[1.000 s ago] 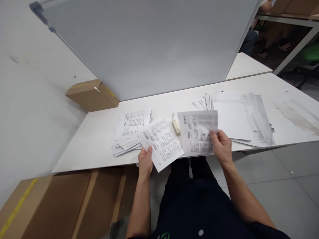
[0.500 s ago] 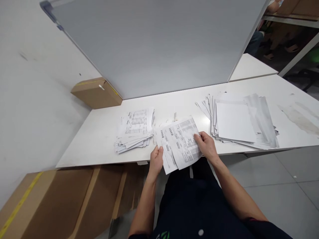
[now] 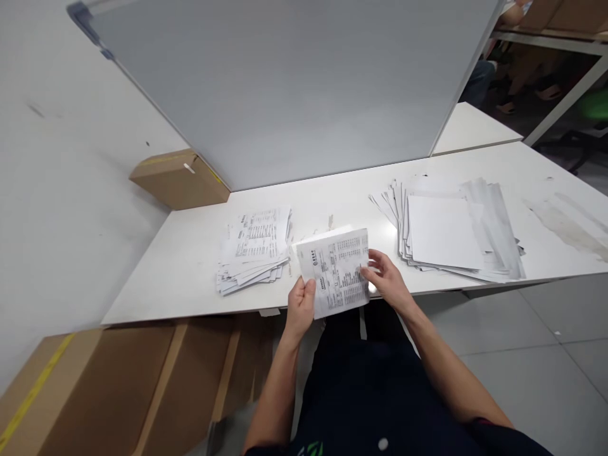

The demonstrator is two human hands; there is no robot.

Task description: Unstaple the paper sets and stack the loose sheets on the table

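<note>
Printed sheets (image 3: pixel 338 273): a thin bundle, at least two leaves, held in both hands over the near edge of the table (image 3: pixel 190 266), between the two paper piles. Print side is up. The header end points away from the person, toward the grey panel (image 3: pixel 285 88). Long axis runs roughly near-to-far, with the far end leaning a bit left; it is foreshortened, so the exact angle is unclear. Plain white office paper, rectangular, dense rows of small black text, edges nearly squared up.

Left hand (image 3: pixel 301 305): closed on the near-left corner, thumb on top, fingers underneath.
Right hand (image 3: pixel 386 278): fingers curled narrow onto the right edge, thumb side on the print. Both forearms are bare.

Left pile (image 3: pixel 254 250): same kind of printed paper, face up, loosely fanned, corners sticking out at the near side. It lies just beside the held bundle, not touching it.
Right pile (image 3: pixel 451 231): bigger, blank side up, splayed out like a fan, some grey-toned leaves at its right end.

Something small and pale pokes out past the far edge of the bundle; can't tell what it is.

Table is flat, matte white, with grey smears at the far right. The panel stands upright on it, smooth, with a thin frame. Small cardboard box (image 3: pixel 178 177) sits at the far left, and large cardboard cartons (image 3: pixel 118 380) with yellow tape stand below the table edge.
</note>
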